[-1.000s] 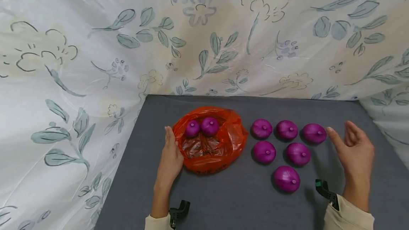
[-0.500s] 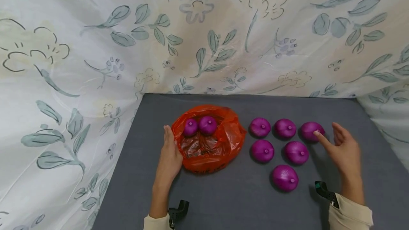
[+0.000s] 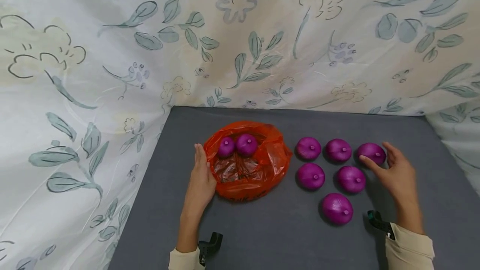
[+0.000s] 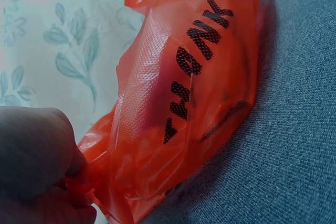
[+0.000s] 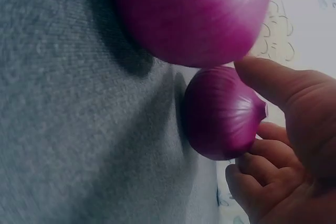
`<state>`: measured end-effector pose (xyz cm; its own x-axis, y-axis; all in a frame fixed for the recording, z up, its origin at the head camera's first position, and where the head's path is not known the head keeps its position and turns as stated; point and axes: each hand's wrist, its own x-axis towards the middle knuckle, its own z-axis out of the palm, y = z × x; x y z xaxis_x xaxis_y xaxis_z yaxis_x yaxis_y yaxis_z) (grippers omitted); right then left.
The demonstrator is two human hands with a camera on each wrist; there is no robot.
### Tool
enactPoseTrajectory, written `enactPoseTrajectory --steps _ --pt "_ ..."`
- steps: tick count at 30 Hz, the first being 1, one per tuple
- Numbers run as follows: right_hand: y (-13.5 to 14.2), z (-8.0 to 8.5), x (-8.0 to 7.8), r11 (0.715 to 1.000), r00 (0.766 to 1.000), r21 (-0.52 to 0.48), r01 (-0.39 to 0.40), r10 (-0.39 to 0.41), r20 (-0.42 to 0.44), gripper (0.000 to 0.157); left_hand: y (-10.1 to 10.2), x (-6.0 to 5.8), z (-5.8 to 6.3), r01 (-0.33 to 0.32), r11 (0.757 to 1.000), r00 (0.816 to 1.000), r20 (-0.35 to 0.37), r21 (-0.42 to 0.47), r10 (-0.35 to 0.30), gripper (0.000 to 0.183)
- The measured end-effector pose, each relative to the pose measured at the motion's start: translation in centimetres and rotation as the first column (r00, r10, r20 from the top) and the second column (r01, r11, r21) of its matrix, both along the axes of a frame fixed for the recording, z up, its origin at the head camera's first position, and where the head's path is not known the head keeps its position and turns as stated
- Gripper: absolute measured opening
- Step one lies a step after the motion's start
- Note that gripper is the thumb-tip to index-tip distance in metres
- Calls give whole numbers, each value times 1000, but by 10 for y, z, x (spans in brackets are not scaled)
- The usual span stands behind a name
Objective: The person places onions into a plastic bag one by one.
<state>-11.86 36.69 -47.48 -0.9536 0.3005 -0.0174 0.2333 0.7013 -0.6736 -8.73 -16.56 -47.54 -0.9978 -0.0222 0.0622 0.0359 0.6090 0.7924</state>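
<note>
My left hand (image 3: 201, 180) lies along the left side of an orange-red plastic bag (image 3: 277, 161). The left wrist view shows its thumb and fingers (image 4: 39, 145) pinching the crumpled edge of the bag (image 4: 194, 87), which has black lettering. Inside the open mouth sit two purple onions, one large (image 3: 246, 145) and one smaller (image 3: 226, 147). My right hand (image 3: 399, 176) is around the far-right onion (image 3: 371, 153), thumb at its front left and fingers at its right. That onion (image 5: 223, 114) rests on the table between thumb and curled fingers in the right wrist view.
Several other onions stand in rows right of the bag, including a near one (image 3: 337, 208) and one (image 3: 351, 179) just in front of the held onion. The dark grey table (image 3: 285, 236) meets a floral cloth (image 3: 262, 53) at its back and left.
My right hand has moved left to the far-right onion, its thumb passing across the onion's front and its fingers closing in from the right. The left hand and bag keep their place.
</note>
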Motion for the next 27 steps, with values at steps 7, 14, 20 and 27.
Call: enactPoseTrajectory --steps 7,14,20,27 --pt "1 -6 -4 996 998 78 -41 45 -46 94 1 1 2 5 1000 1000 2 2 -5 67" --pt "1 -5 -3 996 999 82 -35 37 -28 90 -1 3 2 4 1000 1000 8 4 -4 67" --pt "0 -4 -6 996 999 89 -21 24 -24 89 -2 2 2 5 1000 1000 6 8 -5 67" --pt "-7 12 -5 994 999 107 20 -16 -38 89 -3 2 3 10 1000 1000 -2 21 -10 69"
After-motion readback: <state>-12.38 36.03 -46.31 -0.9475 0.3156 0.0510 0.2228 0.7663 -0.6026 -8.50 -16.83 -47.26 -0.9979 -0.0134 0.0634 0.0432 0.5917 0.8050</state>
